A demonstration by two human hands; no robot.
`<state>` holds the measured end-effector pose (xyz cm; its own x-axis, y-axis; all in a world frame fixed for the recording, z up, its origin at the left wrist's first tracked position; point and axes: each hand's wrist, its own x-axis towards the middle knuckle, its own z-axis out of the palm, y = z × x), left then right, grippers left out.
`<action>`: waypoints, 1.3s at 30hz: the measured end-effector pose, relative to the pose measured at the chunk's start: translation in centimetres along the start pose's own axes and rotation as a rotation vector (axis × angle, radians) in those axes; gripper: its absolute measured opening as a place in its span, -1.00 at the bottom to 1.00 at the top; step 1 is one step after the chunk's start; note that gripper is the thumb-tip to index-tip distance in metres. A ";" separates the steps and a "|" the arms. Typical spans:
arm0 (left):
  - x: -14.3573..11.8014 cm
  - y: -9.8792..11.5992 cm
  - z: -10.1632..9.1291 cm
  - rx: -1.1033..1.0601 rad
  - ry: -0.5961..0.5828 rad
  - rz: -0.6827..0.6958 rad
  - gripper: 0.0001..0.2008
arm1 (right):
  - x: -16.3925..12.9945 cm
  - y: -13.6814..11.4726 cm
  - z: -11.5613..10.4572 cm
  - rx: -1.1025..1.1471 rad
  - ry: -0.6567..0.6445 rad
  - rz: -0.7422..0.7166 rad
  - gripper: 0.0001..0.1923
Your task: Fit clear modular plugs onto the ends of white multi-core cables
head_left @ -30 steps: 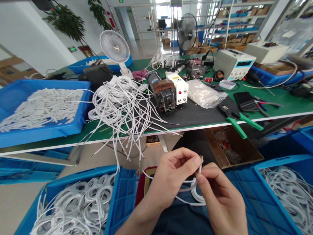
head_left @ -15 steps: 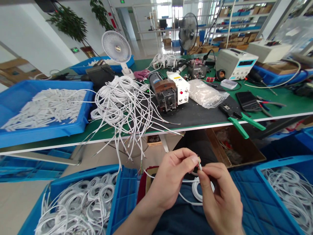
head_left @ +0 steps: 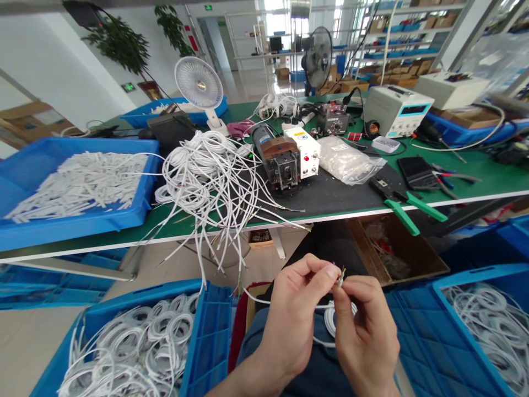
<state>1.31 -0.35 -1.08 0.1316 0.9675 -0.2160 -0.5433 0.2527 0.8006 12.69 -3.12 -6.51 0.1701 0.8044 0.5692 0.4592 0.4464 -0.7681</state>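
Note:
Above my lap, the stripped end of a white cable (head_left: 341, 277) sits between both hands, thin coloured wires poking up from it. My left hand (head_left: 303, 309) pinches the wires between thumb and forefinger. Just to its right, my right hand (head_left: 366, 325) is closed on the white sheath below the wires. The fingertips of both hands nearly touch and hide part of the cable end. A coil of the white cable (head_left: 330, 320) hangs behind my right hand, partly covered by it.
A tangled pile of white cables (head_left: 206, 171) hangs over the table's front edge (head_left: 330, 215). Blue crates of coiled cables stand at left (head_left: 215, 342) and right (head_left: 430, 331). A brown and black machine (head_left: 279, 160), a bag (head_left: 349, 160) and green-handled pliers (head_left: 403, 218) lie on the table.
The coloured wires now stand more spread above my fingertips. My right hand has shifted slightly left, and more of the coil is covered.

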 end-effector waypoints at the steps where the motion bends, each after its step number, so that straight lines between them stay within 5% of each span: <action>1: 0.0 -0.1 0.0 -0.009 -0.003 -0.006 -0.79 | 0.0 -0.1 0.1 0.019 -0.004 0.026 -0.83; 8: 0.1 -0.3 -0.2 0.027 -0.016 0.007 -0.80 | 0.2 -0.4 0.0 0.155 -0.040 0.143 -0.86; 16: -0.5 -1.8 -0.4 0.176 0.102 0.095 -0.76 | 0.1 -0.8 -0.2 0.224 -0.073 0.254 -0.89; 20: -0.6 -1.2 -0.8 0.313 0.002 0.113 -0.82 | 0.2 -0.8 -0.5 0.231 -0.111 0.301 -0.87; 24: -0.6 -0.2 -1.4 0.457 -0.117 0.167 -0.83 | 0.3 -0.4 -1.2 0.220 -0.118 0.309 -0.90; 28: -0.5 0.2 -1.6 0.438 -0.075 0.182 -0.83 | 1.1 -0.5 -2.9 0.169 -0.224 0.279 -0.95; 32: -0.5 0.1 -1.8 0.438 -0.030 0.109 -0.81 | 2.4 -1.3 -4.6 0.038 -0.107 0.236 -0.92; 39: -0.8 -0.1 -1.8 0.547 -0.028 0.205 -0.85 | 4.4 -2.5 -4.3 0.113 -0.168 0.189 -0.88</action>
<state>-0.21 -1.20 -2.00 0.0947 0.9954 -0.0170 -0.0542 0.0222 0.9983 16.03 -2.35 -0.80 0.0922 0.9270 0.3635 0.3313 0.3157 -0.8891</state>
